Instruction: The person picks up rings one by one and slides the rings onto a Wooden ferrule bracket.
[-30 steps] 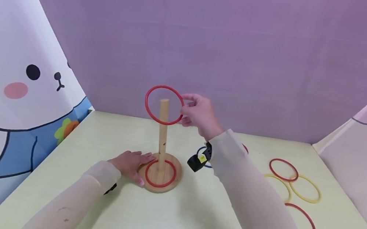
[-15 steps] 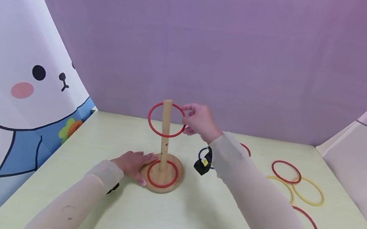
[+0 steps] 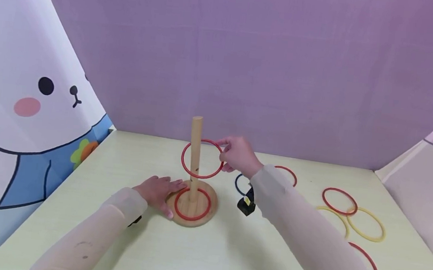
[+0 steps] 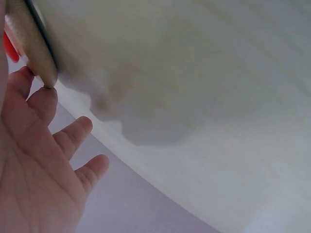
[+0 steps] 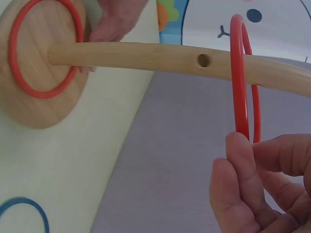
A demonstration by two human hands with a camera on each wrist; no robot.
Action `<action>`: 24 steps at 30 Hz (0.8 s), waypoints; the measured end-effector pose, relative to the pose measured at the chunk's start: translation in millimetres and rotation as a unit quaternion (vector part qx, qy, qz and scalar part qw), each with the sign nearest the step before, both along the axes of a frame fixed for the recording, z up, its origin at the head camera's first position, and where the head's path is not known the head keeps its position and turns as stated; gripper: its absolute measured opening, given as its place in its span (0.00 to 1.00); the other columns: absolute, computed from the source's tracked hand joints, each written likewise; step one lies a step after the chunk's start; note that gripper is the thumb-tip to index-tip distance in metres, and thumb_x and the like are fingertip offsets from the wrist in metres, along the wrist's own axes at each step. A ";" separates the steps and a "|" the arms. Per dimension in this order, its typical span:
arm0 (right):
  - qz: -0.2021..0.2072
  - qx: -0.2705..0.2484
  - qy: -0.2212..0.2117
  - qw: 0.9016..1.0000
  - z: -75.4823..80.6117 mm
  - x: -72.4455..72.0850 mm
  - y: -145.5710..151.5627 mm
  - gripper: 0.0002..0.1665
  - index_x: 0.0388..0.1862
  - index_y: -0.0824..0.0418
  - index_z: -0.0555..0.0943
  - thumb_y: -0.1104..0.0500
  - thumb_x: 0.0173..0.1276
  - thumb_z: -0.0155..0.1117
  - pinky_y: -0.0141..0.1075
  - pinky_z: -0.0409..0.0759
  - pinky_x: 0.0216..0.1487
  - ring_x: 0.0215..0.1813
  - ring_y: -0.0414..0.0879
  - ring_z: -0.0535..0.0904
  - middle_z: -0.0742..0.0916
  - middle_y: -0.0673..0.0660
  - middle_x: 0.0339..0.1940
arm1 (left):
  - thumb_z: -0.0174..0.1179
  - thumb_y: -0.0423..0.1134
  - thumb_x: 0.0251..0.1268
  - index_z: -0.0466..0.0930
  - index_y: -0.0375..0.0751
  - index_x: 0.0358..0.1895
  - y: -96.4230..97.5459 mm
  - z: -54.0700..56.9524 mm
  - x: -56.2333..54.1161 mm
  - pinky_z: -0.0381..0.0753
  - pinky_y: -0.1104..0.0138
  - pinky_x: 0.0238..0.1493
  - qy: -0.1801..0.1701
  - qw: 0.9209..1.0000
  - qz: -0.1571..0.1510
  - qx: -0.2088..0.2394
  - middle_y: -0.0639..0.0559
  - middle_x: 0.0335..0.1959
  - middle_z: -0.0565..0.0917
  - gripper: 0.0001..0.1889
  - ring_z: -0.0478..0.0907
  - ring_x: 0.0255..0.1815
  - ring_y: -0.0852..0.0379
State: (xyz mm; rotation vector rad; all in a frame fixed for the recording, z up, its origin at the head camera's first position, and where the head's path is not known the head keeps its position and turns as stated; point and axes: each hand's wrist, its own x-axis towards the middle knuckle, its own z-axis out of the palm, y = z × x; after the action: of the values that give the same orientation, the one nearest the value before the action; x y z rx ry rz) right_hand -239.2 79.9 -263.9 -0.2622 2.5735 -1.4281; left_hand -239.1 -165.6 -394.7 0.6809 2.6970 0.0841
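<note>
A wooden peg stands upright on a round wooden base. One red ring lies flat on that base around the peg's foot. My right hand pinches a second red ring between thumb and fingertips. This held ring encircles the peg partway down, below its top, and tilts. At the base's left edge rests my left hand, fingers spread. The left wrist view shows its fingertips right at the wooden rim.
A blue ring and another red ring lie partly hidden behind my right sleeve. Farther right, a red ring overlaps yellow rings, with one more red ring nearer me. A purple backdrop borders the table's far edge.
My right hand has lowered the red ring from around the peg's top to partway down it, shifting slightly right. My left hand stays on the base.
</note>
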 end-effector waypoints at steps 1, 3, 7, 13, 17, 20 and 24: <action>0.001 0.002 -0.002 1.000 -3.1 0.2 0.0 0.23 0.58 0.65 0.78 0.72 0.62 0.59 0.33 0.81 0.24 0.18 0.48 0.80 0.81 0.63 0.36 | 0.73 0.60 0.43 0.58 0.52 0.74 -0.3 0.1 0.0 0.56 0.43 0.67 0.000 1.000 0.000 0.000 0.50 0.74 0.61 0.52 0.56 0.72 0.38; 0.002 0.001 -0.005 1.000 -8.8 1.1 0.1 0.24 0.58 0.66 0.77 0.72 0.62 0.59 0.34 0.81 0.24 0.18 0.49 0.80 0.81 0.63 0.35 | 0.73 0.59 0.43 0.59 0.52 0.74 -0.7 0.6 0.2 0.57 0.43 0.67 0.000 1.000 -0.003 0.004 0.50 0.74 0.61 0.52 0.57 0.71 0.37; -0.005 0.004 -0.013 1.000 -23.0 1.5 0.0 0.24 0.58 0.66 0.77 0.72 0.62 0.61 0.34 0.82 0.25 0.17 0.48 0.79 0.81 0.62 0.33 | 0.73 0.59 0.43 0.59 0.52 0.74 -0.4 2.2 1.2 0.57 0.43 0.66 0.001 1.000 -0.009 0.013 0.49 0.73 0.61 0.52 0.57 0.71 0.37; -0.009 0.018 -0.027 0.999 -43.9 1.3 -0.4 0.23 0.58 0.65 0.77 0.71 0.63 0.61 0.33 0.81 0.25 0.19 0.50 0.80 0.81 0.60 0.31 | 0.73 0.59 0.43 0.58 0.50 0.74 0.1 2.6 0.9 0.57 0.42 0.66 0.007 1.000 -0.012 0.011 0.49 0.73 0.62 0.52 0.58 0.70 0.36; -0.011 0.014 -0.032 0.999 -52.8 2.6 -1.0 0.22 0.57 0.65 0.77 0.72 0.63 0.59 0.33 0.81 0.24 0.19 0.50 0.80 0.80 0.60 0.29 | 0.74 0.58 0.43 0.59 0.48 0.74 0.3 1.9 -2.2 0.58 0.43 0.66 0.019 1.000 -0.019 0.015 0.47 0.71 0.65 0.52 0.59 0.70 0.36; -0.011 0.011 -0.038 0.999 -59.4 4.5 -2.0 0.22 0.57 0.65 0.77 0.72 0.63 0.59 0.33 0.81 0.24 0.21 0.54 0.81 0.80 0.60 0.30 | 0.74 0.57 0.42 0.60 0.48 0.74 0.3 1.3 -3.7 0.58 0.43 0.65 0.018 1.000 -0.014 0.021 0.46 0.70 0.68 0.52 0.60 0.69 0.36; -0.010 0.006 -0.038 0.999 -74.3 7.3 -4.9 0.21 0.56 0.65 0.78 0.72 0.62 0.59 0.34 0.82 0.25 0.22 0.55 0.81 0.79 0.59 0.31 | 0.76 0.58 0.40 0.59 0.54 0.74 -1.0 -2.8 -1.5 0.59 0.43 0.65 0.011 0.999 0.016 0.026 0.47 0.67 0.71 0.53 0.60 0.70 0.38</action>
State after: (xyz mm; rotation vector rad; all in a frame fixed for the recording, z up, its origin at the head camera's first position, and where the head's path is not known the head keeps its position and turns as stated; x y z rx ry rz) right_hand -231.9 75.0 -338.2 -0.1777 2.5298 -1.4000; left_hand -240.6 -166.5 -397.5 0.6565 2.7353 0.1576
